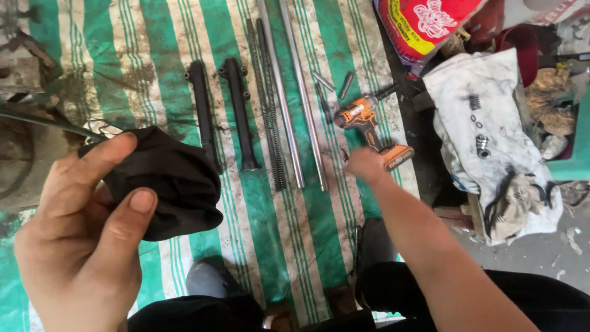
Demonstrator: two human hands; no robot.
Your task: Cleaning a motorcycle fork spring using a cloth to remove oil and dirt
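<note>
My left hand [86, 233] is raised close to the camera, pinching a black cloth [169, 184] between thumb and fingers. My right hand [364, 165] reaches out low over the green-and-white striped mat [153, 49], right beside the base of an orange-and-black cordless drill [369, 126]; it looks closed, and whether it grips the drill I cannot tell. Laid in a row on the mat are two black fork legs [221, 104], two long coil springs [267, 98] and two shiny steel fork tubes [295, 92].
A few small metal rods [335, 83] lie by the drill. A dirty white rag [491, 135] with small springs and metal parts sits at right. A red printed sack [424, 24] is at the top. My dark-clothed legs and shoes [212, 280] are at the bottom.
</note>
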